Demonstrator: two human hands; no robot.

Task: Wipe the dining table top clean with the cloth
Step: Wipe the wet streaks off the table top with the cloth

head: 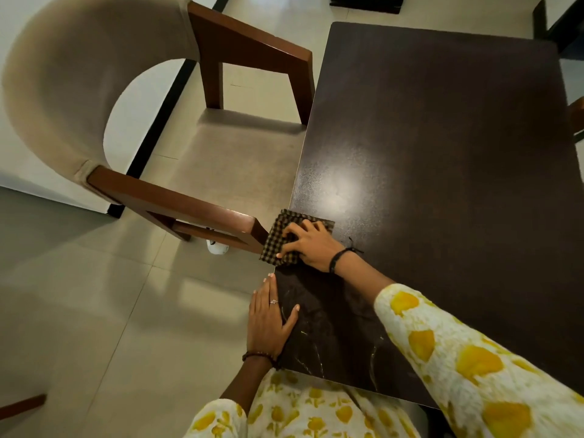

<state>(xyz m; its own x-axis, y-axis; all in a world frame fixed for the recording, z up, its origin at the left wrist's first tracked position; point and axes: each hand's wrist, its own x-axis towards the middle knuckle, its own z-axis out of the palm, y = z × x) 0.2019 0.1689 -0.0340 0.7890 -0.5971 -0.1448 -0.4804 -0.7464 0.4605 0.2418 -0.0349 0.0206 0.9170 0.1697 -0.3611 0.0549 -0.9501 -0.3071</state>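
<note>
The dark brown dining table top (442,147) fills the right side of the head view. A folded checked cloth (279,235) lies on its left edge, partly hanging over. My right hand (311,246) presses flat on the cloth, fingers spread across it. My left hand (268,317) rests on the same table edge nearer to me, palm down, thumb on the top and fingers along the rim, holding nothing. Pale smears show on the table surface near my left hand.
A wooden armchair (202,213) with a beige curved back stands close to the table's left edge, its armrest almost touching the cloth. A small white object (217,249) sits on the tiled floor under the armrest. Another chair's edge (577,116) shows at the right.
</note>
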